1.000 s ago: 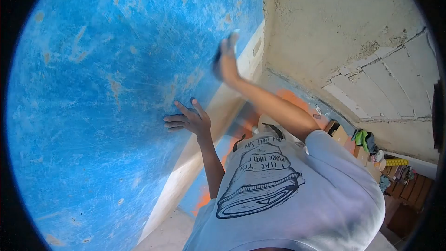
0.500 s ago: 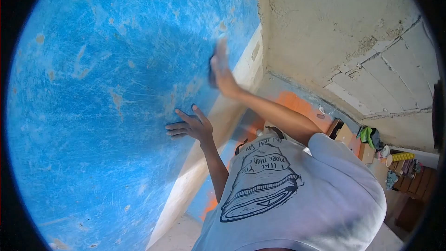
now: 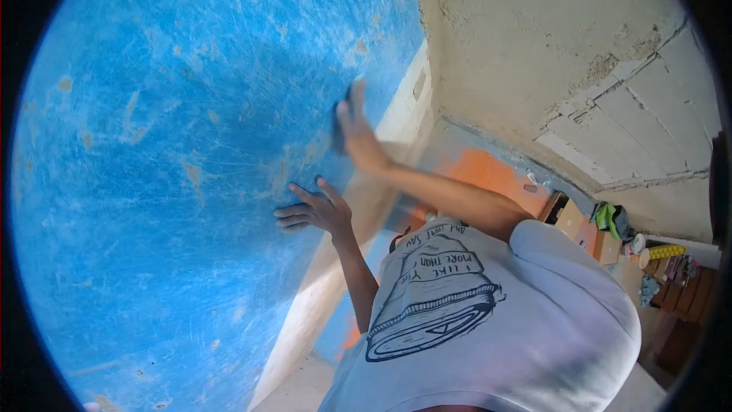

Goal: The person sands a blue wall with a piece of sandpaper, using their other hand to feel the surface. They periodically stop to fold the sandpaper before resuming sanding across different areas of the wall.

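Note:
A scuffed blue painted surface (image 3: pixel 191 221), scratched and dotted with pale chips, fills the left of the view. My left hand (image 3: pixel 314 210) lies on it near its pale lower edge, fingers spread, holding nothing. Farther up the same surface is my right hand (image 3: pixel 358 133), blurred by motion. Its fingers are smeared, with a dark shadow beside them, and anything under the palm is hidden.
A pale strip (image 3: pixel 415 99) borders the blue surface. Behind is a rough plaster wall (image 3: pixel 526 38) with cracks. Orange paint (image 3: pixel 480 175) marks another surface. Cardboard boxes (image 3: pixel 568 220), a green and grey cloth item (image 3: pixel 608 217) and a yellow roll (image 3: pixel 666 252) lie at right.
My right hand has shifted slightly left and down over the blue surface. My left hand stays in nearly the same place, and the view has moved a little.

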Tool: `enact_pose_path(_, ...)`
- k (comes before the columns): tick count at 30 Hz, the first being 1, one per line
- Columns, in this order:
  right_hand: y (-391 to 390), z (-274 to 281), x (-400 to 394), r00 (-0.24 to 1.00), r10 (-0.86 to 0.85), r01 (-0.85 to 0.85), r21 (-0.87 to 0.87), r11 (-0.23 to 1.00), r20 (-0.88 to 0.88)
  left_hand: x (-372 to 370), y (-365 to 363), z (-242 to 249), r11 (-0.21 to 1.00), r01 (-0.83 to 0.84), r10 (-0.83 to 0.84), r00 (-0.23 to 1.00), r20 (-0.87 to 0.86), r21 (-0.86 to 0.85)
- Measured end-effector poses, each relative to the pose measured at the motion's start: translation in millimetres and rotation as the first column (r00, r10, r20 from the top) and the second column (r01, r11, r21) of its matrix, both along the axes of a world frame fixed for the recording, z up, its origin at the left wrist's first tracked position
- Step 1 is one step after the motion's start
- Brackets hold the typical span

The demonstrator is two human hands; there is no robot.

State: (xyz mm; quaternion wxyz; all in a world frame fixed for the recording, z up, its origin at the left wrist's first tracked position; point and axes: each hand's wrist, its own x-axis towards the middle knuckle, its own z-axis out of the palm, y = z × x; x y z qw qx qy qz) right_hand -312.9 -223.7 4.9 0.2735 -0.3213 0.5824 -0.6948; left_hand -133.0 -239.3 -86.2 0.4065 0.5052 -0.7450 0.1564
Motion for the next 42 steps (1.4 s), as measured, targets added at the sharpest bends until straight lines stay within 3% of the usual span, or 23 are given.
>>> enact_pose_path(2,13,22,17,0.993,-0.011,0.002,-0.072,0.997,-0.121,-5,1,-2,0.999,-0.021,0.022,0.999,-0.035,0.026)
enact_pose_path(3,-2,-1,3,0.983,-0.103,0.093,-0.072,0.993,-0.154,-7,2,-1,0.999,0.000,0.002,0.998,-0.061,0.040)
enact_pose_path(6,-25,-20,-42,0.958,-0.267,0.263,0.054,0.963,0.104,-7,8,1,0.998,0.023,-0.018,0.996,-0.092,0.058)
enact_pose_path(7,-29,-21,-36,0.953,-0.282,0.277,0.059,0.959,0.109,-6,5,0,0.999,0.018,-0.015,0.997,-0.076,0.040)
enact_pose_path(10,12,-5,14,0.997,-0.019,0.015,-0.048,0.999,-0.080,-13,2,0,0.999,0.010,-0.007,0.996,-0.088,0.031)
enact_pose_path(11,21,-1,19,0.990,-0.001,-0.006,-0.055,0.998,-0.140,-15,3,1,0.999,0.005,-0.002,0.995,-0.096,0.036)
enact_pose_path(14,-1,-14,-33,0.940,-0.022,-0.010,0.090,0.996,0.340,-10,3,-2,0.996,-0.006,0.014,0.997,-0.075,0.094)
enact_pose_path(16,-3,-10,-32,0.947,-0.044,0.016,0.091,0.996,0.318,-5,7,-2,0.993,0.002,0.006,0.998,-0.068,0.115)
enact_pose_path(18,9,-2,-5,0.996,-0.075,0.074,-0.023,0.997,-0.048,-14,6,1,0.993,-0.002,0.011,0.997,-0.076,0.120)
enact_pose_path(19,26,20,7,0.994,-0.019,0.017,-0.012,1.000,-0.107,-16,7,2,0.992,-0.015,0.025,0.996,-0.083,0.123)
enact_pose_path(21,12,3,-8,0.988,-0.106,0.106,-0.009,0.994,-0.111,-20,3,4,0.991,-0.010,0.025,0.994,-0.108,0.131)
enact_pose_path(24,-13,-41,-40,0.959,-0.119,0.164,0.162,0.973,-0.256,-14,7,0,0.989,0.006,0.009,0.995,-0.102,0.148)
enact_pose_path(25,-12,-42,-38,0.977,-0.142,0.167,0.160,0.973,-0.158,-13,7,0,0.991,-0.004,0.014,0.997,-0.071,0.135)
enact_pose_path(29,2,-32,-10,0.997,-0.031,0.029,-0.034,0.999,-0.068,-15,2,-5,0.996,0.016,-0.010,0.998,-0.064,0.092)
enact_pose_path(33,-9,-10,-38,0.965,-0.160,0.170,-0.033,0.985,0.206,-13,6,-3,0.993,0.013,-0.007,0.999,-0.054,0.117)
enact_pose_path(36,17,23,10,0.996,-0.031,0.028,-0.033,0.999,-0.080,-16,2,-7,0.994,0.002,0.004,0.998,-0.057,0.108)
enact_pose_path(37,24,28,21,0.977,0.000,-0.027,-0.124,0.992,-0.212,-18,1,-10,0.996,-0.011,0.016,0.999,-0.049,0.091)
enact_pose_path(42,-23,-42,-29,0.978,-0.190,0.195,0.060,0.979,-0.083,-15,5,-7,0.987,0.039,-0.027,0.997,-0.078,0.155)
